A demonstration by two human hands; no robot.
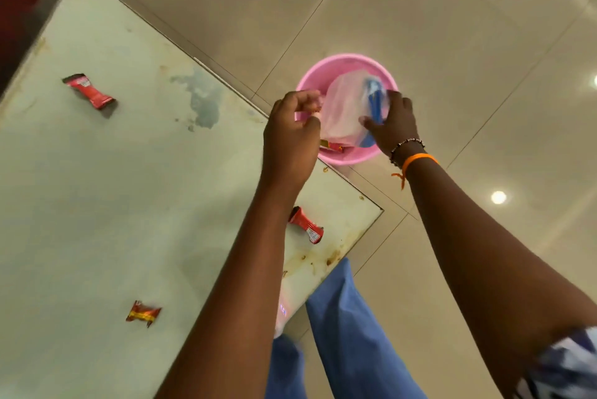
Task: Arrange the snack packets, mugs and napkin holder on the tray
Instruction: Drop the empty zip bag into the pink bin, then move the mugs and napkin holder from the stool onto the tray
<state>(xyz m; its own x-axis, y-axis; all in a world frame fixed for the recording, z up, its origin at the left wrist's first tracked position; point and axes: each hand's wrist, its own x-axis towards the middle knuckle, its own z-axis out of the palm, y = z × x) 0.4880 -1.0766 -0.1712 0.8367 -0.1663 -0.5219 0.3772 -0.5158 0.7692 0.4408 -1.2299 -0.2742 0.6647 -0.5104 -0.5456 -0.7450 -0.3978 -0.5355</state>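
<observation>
Head cam: both hands are over a pink bucket [347, 62] on the tiled floor just off the table's edge, the left hand [290, 137] curled shut and pinching one edge of a clear plastic bag [344, 107], the right hand [392, 127] clamped on the other side of it, where something blue [374, 101] shows through (too blurry to say what). One packet [332, 146] peeks out inside the bucket below the bag. Out on the worn table [113, 172] three more packets lie well apart: a red one [89, 91] far left, a red one [306, 225] near the right corner beside the left forearm, and a red-and-yellow one [143, 313] closer in.
</observation>
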